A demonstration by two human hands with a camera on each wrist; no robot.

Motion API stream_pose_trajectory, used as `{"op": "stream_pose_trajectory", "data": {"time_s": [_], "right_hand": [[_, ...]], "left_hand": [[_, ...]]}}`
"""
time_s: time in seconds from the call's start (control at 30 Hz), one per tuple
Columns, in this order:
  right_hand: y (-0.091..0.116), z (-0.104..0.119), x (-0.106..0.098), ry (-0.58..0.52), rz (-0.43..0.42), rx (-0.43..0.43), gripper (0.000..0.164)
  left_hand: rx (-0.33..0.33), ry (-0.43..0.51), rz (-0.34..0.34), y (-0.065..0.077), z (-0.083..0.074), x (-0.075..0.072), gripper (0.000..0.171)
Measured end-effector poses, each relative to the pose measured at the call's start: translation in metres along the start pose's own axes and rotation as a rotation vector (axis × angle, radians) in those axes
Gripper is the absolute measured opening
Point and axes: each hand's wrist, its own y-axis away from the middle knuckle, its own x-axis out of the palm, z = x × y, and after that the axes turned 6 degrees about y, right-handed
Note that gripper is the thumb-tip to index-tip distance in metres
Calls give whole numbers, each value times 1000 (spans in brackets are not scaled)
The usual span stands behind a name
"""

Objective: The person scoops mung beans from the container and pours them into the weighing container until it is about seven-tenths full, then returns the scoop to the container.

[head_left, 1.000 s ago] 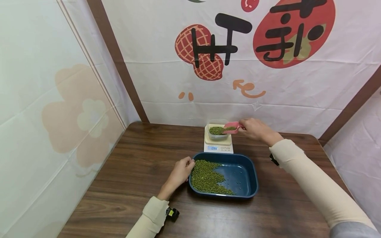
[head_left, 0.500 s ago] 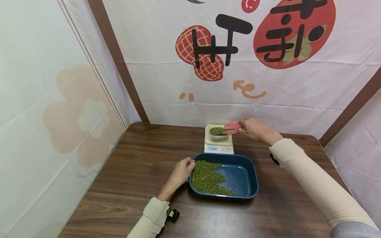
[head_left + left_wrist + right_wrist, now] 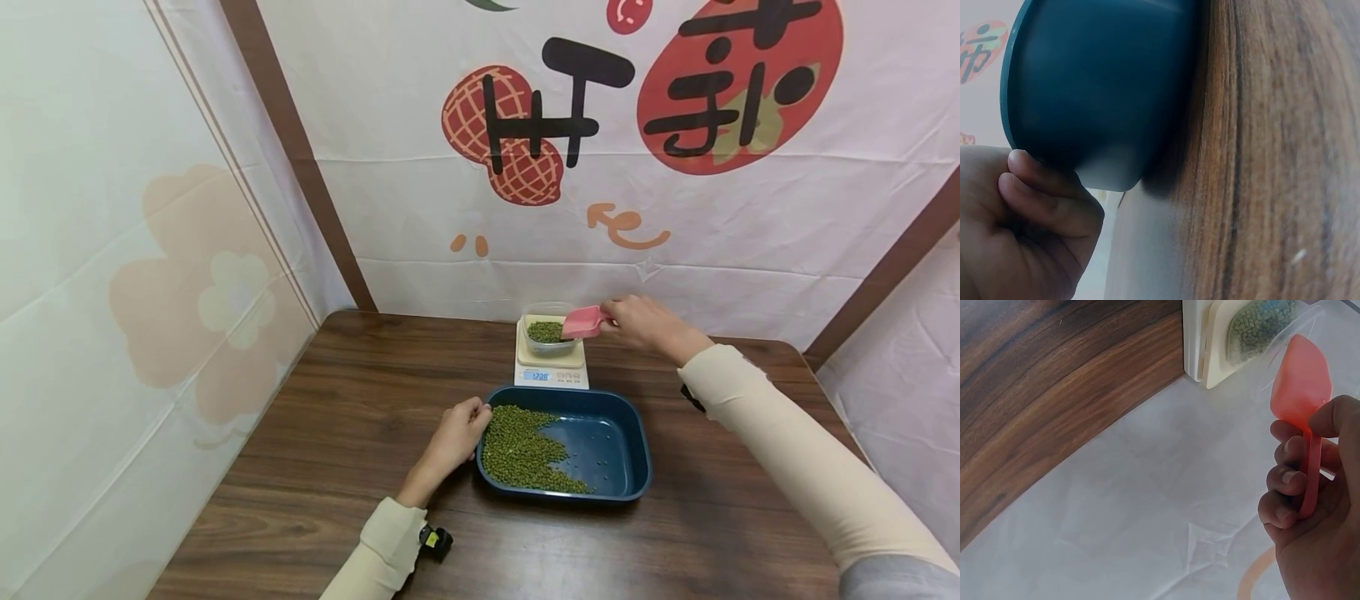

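got fingers (image 3: 1288,478) of right hand (image 3: 641,323) curled round pink scoop (image 3: 582,322) at the clear tub (image 3: 551,347) of small green beans (image 3: 545,332), while gripping blue tray (image 3: 600,446) with left hand (image 3: 455,429)

On the display (image 3: 537,376) of the scale (image 3: 551,361), near five o'clock, small digits seem to read 128.8. On the wall cloth (image 3: 405,208), large black characters (image 3: 588,62) stand at one and two o'clock, not surely readable.
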Motion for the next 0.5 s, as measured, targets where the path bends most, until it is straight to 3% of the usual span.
{"op": "stream_pose_trajectory", "data": {"time_s": [0.5], "right_hand": [[4,-2,-2,56,-2,-27,22]], "left_hand": [[9,4,0,-1,1,1,33]]}}
